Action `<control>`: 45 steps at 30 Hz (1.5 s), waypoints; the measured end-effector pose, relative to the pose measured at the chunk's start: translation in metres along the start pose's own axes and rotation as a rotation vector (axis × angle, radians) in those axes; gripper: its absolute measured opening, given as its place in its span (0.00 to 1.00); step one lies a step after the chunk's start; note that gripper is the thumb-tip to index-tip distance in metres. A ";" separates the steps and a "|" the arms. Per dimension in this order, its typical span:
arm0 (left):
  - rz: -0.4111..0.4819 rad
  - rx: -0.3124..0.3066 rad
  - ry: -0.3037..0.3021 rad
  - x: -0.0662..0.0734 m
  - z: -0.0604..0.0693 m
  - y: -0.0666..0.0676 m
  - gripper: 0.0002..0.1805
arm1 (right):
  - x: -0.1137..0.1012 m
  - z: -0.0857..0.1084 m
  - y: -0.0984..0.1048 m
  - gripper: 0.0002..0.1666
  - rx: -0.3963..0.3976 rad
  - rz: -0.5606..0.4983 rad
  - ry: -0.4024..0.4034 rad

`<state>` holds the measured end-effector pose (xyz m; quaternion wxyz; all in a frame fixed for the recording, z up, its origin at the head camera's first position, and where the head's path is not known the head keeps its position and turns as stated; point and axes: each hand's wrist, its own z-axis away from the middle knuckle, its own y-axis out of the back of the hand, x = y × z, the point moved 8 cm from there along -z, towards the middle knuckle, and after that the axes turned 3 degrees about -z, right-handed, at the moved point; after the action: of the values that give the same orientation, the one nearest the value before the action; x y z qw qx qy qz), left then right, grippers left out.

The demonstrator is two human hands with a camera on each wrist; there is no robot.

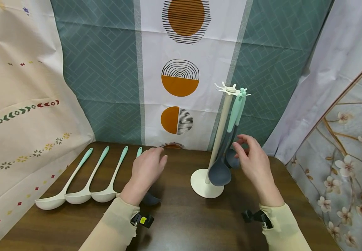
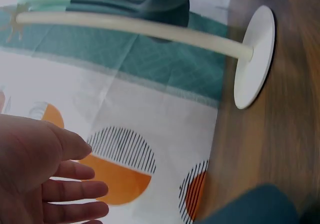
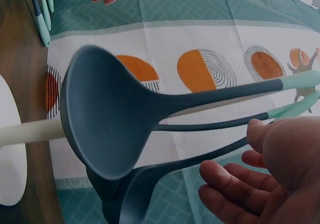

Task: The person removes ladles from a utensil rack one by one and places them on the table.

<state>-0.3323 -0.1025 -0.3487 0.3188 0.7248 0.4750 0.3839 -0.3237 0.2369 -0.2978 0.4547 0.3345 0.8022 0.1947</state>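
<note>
A cream utensil stand (image 1: 220,132) with a round base and hooked top stands right of centre. Dark grey-blue ladles with mint handles hang from it, the nearest ladle (image 1: 220,172) facing front; the right wrist view shows more ladle handles behind that ladle (image 3: 110,114). Just right of them is my right hand (image 1: 254,160), fingers loosely bent, holding nothing. My left hand (image 1: 147,165) hovers at left over another dark ladle (image 1: 151,199) on the table, hiding much of it. In the left wrist view the left hand (image 2: 45,174) has relaxed fingers with nothing between them.
Three white ladles with mint handles, among them a middle ladle (image 1: 83,193), lie side by side on the left of the brown wooden table (image 1: 181,216). Patterned cloths (image 1: 105,69) hang behind the table and at both sides.
</note>
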 end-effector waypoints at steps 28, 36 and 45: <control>0.158 0.149 -0.139 0.081 -0.002 0.021 0.16 | 0.017 -0.025 -0.015 0.35 -0.168 -0.094 -0.053; 0.168 0.131 -0.144 0.090 -0.003 0.018 0.17 | 0.017 -0.028 -0.018 0.26 -0.156 -0.089 -0.062; 0.193 0.122 -0.153 0.096 -0.003 0.017 0.16 | 0.015 -0.025 -0.018 0.16 -0.102 -0.072 -0.033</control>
<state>-0.3029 -0.0188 -0.3093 0.2709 0.8124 0.4000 0.3266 -0.3569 0.2351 -0.3056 0.4913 0.2847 0.7950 0.2132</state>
